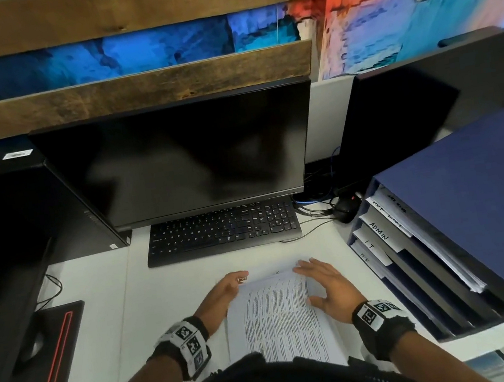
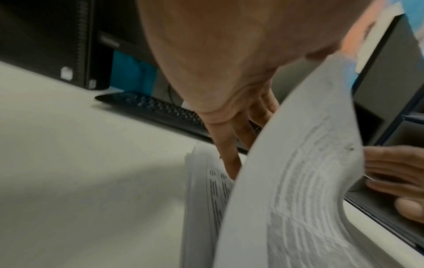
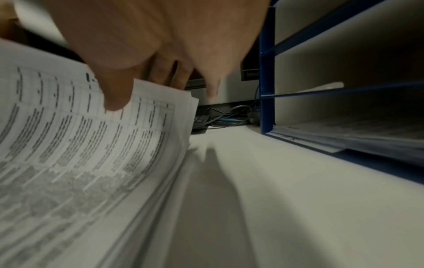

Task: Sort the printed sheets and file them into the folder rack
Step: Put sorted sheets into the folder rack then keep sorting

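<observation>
A stack of printed sheets [image 1: 279, 314] lies on the white desk [image 1: 98, 312] in front of me. My left hand [image 1: 230, 287] is at its far left corner and holds the top sheet [image 2: 298, 181] lifted and bowed. Its fingers [image 2: 229, 154] reach under that sheet onto the page below [image 2: 206, 199]. My right hand [image 1: 326, 284] lies along the stack's right edge with fingers straight. Its thumb [image 3: 117, 94] presses on the sheets [image 3: 80, 145]. The blue folder rack [image 1: 473, 190] stands to the right, with slots labelled ADMIN [image 1: 378, 230] and IT [image 1: 370, 246].
A black keyboard [image 1: 222, 229] and a dark monitor [image 1: 189, 154] stand just beyond the stack. A computer tower [image 1: 2, 211] is at the left and a black pad with a red stripe [image 1: 55, 351] in front of it. A mouse [image 1: 346, 206] and cables lie near the rack, whose bottom slot [image 3: 344, 134] holds papers.
</observation>
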`<state>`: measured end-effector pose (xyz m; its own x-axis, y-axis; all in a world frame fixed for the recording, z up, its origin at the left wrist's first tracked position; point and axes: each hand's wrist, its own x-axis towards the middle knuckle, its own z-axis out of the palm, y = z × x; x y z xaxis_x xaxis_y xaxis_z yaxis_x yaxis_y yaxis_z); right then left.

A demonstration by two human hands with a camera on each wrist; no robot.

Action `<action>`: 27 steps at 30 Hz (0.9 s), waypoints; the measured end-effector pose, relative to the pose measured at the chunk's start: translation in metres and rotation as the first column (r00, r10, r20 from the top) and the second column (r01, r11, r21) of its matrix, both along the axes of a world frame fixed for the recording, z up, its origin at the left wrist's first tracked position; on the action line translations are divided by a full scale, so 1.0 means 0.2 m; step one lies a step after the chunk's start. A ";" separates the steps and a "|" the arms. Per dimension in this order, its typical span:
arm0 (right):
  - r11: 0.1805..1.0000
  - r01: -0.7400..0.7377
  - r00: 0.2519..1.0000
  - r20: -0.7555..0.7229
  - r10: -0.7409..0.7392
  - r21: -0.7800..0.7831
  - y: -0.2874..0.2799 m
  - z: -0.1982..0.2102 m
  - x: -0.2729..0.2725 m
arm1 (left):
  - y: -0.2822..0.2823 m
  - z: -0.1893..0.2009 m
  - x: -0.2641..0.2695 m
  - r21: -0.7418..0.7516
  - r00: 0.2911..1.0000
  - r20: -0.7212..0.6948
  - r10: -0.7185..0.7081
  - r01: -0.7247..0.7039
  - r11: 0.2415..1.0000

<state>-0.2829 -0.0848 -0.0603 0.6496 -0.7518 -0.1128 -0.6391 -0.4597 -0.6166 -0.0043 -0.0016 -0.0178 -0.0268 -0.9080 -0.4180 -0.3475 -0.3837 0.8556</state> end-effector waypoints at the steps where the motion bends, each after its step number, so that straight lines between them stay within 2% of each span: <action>1: 0.997 0.000 1.000 0.000 0.000 0.075 -0.01 0.00 0.01 | 0.02 -0.04 -0.01 0.010 1.000 0.009 -0.009 0.009 1.000; 4: 0.990 0.032 0.999 -0.043 -0.026 0.137 -0.02 0.01 0.03 | 0.02 -0.08 -0.08 -0.002 0.988 0.156 0.003 -0.003 1.000; 6: 0.981 0.147 0.988 -0.061 -0.141 0.126 0.00 0.02 0.03 | 0.00 -0.06 -0.11 -0.049 0.974 0.205 0.100 -0.092 0.995; 7: 0.959 0.224 0.975 -0.038 -0.221 0.172 0.00 0.02 0.03 | -0.01 -0.05 -0.11 -0.072 0.965 0.197 0.172 -0.160 0.984; 9: 0.863 0.341 0.926 0.024 -0.376 0.374 0.01 0.06 0.02 | -0.03 -0.04 -0.10 -0.094 0.946 0.152 0.286 -0.274 0.957; 10: 0.824 0.355 0.914 0.020 -0.405 0.442 0.01 0.08 0.02 | -0.04 -0.03 -0.09 -0.103 0.937 0.136 0.321 -0.309 0.945; 12: 0.821 0.385 0.912 -0.035 -0.410 0.421 0.01 0.08 0.02 | -0.06 0.00 -0.09 -0.127 0.924 0.075 0.375 -0.364 0.923; 13: 0.825 0.403 0.900 -0.008 -0.436 0.396 0.01 0.09 0.02 | -0.08 0.03 -0.10 -0.147 0.915 0.017 0.404 -0.397 0.906; 16: 0.797 0.463 0.790 0.228 -0.569 0.387 -0.02 0.18 0.06 | -0.12 0.14 -0.11 -0.173 0.858 -0.199 0.474 -0.507 0.845; 21: 0.871 0.442 0.728 0.483 -0.487 0.214 -0.09 0.44 0.19 | -0.17 0.36 -0.15 -0.260 0.784 -0.299 0.544 -0.615 0.744; 24: 0.898 0.403 0.664 0.618 -0.421 0.179 -0.08 0.56 0.22 | -0.18 0.51 -0.19 -0.350 0.760 -0.385 0.524 -0.646 0.679; 27: 0.903 0.399 0.599 0.702 -0.386 0.156 -0.03 0.61 0.22 | -0.14 0.55 -0.19 -0.396 0.750 -0.442 0.491 -0.655 0.643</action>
<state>-0.2382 -0.0905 0.0614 0.1671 -0.9509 0.2605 -0.1382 -0.2842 -0.9487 -0.0429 -0.0294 0.0921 0.5370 -0.8428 0.0355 0.0674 0.0849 0.9941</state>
